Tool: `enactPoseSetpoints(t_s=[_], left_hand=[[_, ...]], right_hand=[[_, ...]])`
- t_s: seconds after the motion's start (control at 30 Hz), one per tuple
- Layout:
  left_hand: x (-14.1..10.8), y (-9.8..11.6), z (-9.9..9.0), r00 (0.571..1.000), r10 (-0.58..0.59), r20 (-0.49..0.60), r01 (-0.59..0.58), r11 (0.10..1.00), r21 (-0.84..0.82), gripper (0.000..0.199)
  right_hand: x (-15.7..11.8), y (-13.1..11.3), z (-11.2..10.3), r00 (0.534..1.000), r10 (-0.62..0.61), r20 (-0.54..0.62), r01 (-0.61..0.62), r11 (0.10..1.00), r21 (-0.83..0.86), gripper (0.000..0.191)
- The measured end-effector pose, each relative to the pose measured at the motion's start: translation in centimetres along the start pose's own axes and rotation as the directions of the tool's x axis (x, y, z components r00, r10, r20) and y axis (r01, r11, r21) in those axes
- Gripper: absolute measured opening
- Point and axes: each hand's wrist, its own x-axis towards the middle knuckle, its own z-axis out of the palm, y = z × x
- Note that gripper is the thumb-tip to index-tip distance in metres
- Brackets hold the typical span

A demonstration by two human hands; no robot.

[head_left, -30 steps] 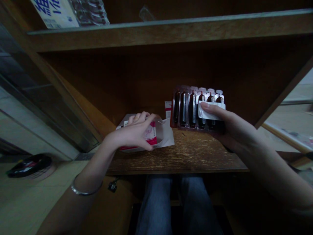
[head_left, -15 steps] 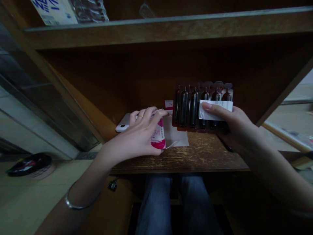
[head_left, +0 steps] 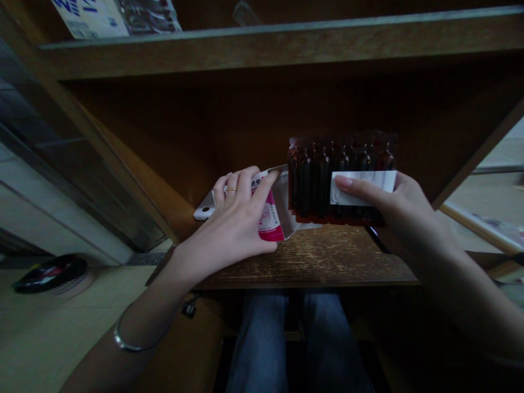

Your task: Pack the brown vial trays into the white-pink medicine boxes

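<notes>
My left hand [head_left: 239, 215], with a gold ring, is closed around a pink and white medicine carton [head_left: 271, 224]. The carton's open end faces right, with a flap spread below it. My right hand [head_left: 393, 210] grips stacked plastic trays of dark brown oral liquid vials [head_left: 313, 183] at their right end. Under my right thumb a folded white leaflet [head_left: 360, 188] is pressed against the vials. The trays' left edge is at the carton's mouth; whether any part is inside cannot be made out.
A white device [head_left: 202, 212] lies behind my left hand on the worn wooden desktop [head_left: 311, 262]. A dark flat object [head_left: 380, 240] is partly under my right hand. The shelf [head_left: 262, 52] above holds a box [head_left: 92, 19]. A wastebasket [head_left: 53, 275] stands on the floor at left.
The carton has been tilted up, its open end raised towards the vial trays. The trays have turned slightly in my right hand, showing a second layer behind.
</notes>
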Motion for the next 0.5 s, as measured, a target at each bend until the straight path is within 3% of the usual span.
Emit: enactPoseSetpoints(t_s=[0.2,0.5], left_hand=[[0.0,0.5,0.0,0.994,-0.081,-0.076,0.079,0.996,-0.030,0.104],[-0.1,0.7,0.0,0.984,-0.123,-0.128,0.123,0.992,-0.009,0.101]], right_hand=[[-0.6,0.1,0.0,0.986,-0.166,-0.034,0.154,0.961,-0.229,0.043],[-1.4,-0.5,0.8,0.983,-0.183,-0.017,0.169,0.938,-0.302,0.046]])
